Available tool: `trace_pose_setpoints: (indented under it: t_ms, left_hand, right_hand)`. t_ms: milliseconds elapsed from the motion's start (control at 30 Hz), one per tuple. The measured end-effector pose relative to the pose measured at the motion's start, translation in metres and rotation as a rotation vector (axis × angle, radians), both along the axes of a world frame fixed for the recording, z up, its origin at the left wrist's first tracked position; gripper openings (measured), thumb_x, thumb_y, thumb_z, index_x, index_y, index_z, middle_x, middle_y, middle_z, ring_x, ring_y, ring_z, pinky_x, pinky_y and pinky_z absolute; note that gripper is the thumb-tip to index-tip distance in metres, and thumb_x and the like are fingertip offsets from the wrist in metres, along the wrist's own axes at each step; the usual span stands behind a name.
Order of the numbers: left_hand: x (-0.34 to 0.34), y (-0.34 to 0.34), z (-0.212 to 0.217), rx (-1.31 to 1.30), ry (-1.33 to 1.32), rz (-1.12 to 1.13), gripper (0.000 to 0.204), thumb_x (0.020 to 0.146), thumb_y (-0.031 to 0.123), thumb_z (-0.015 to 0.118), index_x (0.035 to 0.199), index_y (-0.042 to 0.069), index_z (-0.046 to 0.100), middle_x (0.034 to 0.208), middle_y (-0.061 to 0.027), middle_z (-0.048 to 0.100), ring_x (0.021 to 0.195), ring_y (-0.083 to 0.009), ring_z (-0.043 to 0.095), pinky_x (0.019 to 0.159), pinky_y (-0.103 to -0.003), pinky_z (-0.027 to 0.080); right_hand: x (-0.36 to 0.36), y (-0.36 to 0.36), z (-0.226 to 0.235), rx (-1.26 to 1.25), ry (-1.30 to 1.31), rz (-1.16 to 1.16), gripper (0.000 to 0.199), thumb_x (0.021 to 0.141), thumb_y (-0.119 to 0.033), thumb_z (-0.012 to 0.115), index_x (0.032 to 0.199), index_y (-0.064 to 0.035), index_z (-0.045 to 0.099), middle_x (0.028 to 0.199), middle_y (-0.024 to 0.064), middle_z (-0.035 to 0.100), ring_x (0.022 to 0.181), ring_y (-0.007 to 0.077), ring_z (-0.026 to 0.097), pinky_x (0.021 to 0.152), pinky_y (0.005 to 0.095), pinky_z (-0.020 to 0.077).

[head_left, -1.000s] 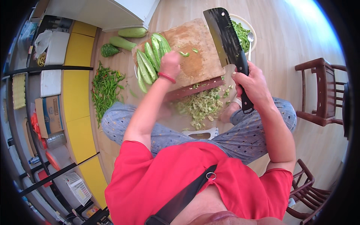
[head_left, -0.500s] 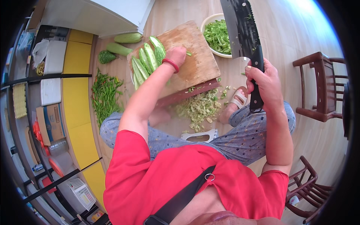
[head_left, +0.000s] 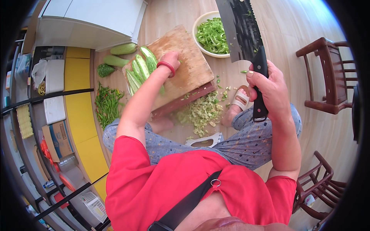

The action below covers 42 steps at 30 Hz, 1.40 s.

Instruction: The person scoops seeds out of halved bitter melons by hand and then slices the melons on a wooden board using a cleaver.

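My right hand point(head_left: 271, 82) grips the black handle of a broad kitchen knife point(head_left: 243, 32), raised off to the right of the board with its blade pointing away from me. Green bits cling to the blade. My left hand point(head_left: 171, 61) rests on the wooden chopping board point(head_left: 192, 71), fingers curled down and mostly hidden; whether they hold anything does not show. Just left of that wrist lie several halved green gourds point(head_left: 142, 66), hollowed and pale inside. Beyond the board's right corner stands a cream bowl point(head_left: 197, 24) full of shredded green strips point(head_left: 212, 36).
Pale pulp and scraps point(head_left: 204, 115) lie on the floor between my feet. Whole green gourds point(head_left: 115, 61) and a heap of green chillies point(head_left: 108, 104) sit at left, near yellow-fronted shelving point(head_left: 81, 115). Wooden chairs point(head_left: 329, 77) stand at right. A white cabinet point(head_left: 96, 19) rises behind.
The view has swung slightly, so the board and bowl sit further left in it. A small green piece by my left fingertips no longer shows. The knife is still held up in my right hand.
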State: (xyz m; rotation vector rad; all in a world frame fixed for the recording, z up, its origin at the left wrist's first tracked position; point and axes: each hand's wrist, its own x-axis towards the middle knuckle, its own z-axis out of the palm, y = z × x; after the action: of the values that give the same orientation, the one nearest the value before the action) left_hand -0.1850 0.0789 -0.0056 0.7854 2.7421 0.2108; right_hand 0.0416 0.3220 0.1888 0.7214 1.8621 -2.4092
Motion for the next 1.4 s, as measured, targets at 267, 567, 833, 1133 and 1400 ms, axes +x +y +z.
trace_pose_setpoints:
  t_ms: [267,567,833,1133,1400]
  left_hand:
    - [-0.012,0.026,-0.007,0.304,0.019,0.271,0.01,0.065,0.01,0.064,0.071,0.004,0.058,0.065,-0.0117,0.06,0.06,-0.0212,0.059,0.057,-0.032,0.048]
    - [-0.037,0.128,-0.061,0.73,0.046,0.371,0.026,0.081,0.012,0.051,0.1,-0.002,0.062,0.084,-0.016,0.065,0.074,-0.0248,0.063,0.067,-0.032,0.051]
    - [0.052,-0.028,0.029,-0.13,0.344,0.493,0.041,0.071,0.022,0.065,0.109,0.012,0.055,0.107,-0.0134,0.05,0.102,-0.0301,0.048,0.085,-0.043,0.04]
    - [0.059,-0.048,0.005,0.22,0.184,0.516,0.045,0.066,0.017,0.067,0.109,0.011,0.057,0.107,-0.0158,0.048,0.099,-0.0319,0.049,0.088,-0.04,0.042]
    - [0.076,-0.07,-0.027,0.807,-0.054,0.575,0.049,0.06,0.012,0.074,0.107,0.009,0.06,0.1,-0.0091,0.051,0.092,-0.0205,0.052,0.082,-0.031,0.045]
  right_hand:
    - [0.004,0.009,-0.004,0.011,-0.048,-0.039,0.016,0.077,-0.009,0.055,0.089,-0.001,0.047,0.06,0.0001,0.046,0.043,0.0062,0.044,0.041,0.02,0.0378]
    - [-0.002,0.007,-0.008,0.041,-0.125,-0.078,0.016,0.08,-0.008,0.051,0.094,-0.0013,0.046,0.062,-0.0002,0.044,0.044,0.0058,0.042,0.041,0.02,0.0359]
    - [0.003,-0.002,-0.002,0.002,-0.072,-0.01,0.015,0.08,-0.008,0.052,0.091,-0.0005,0.047,0.062,0.0004,0.046,0.044,0.0064,0.043,0.042,0.02,0.0366]
    - [0.002,-0.025,0.002,-0.03,-0.035,0.079,0.013,0.076,-0.008,0.054,0.086,-0.0008,0.048,0.061,0.0006,0.047,0.044,0.0068,0.045,0.042,0.0206,0.0372]
    - [0.001,-0.036,-0.006,-0.001,-0.048,0.129,0.011,0.076,-0.01,0.055,0.081,-0.0025,0.048,0.06,-0.0001,0.046,0.044,0.0066,0.045,0.04,0.0212,0.0369]
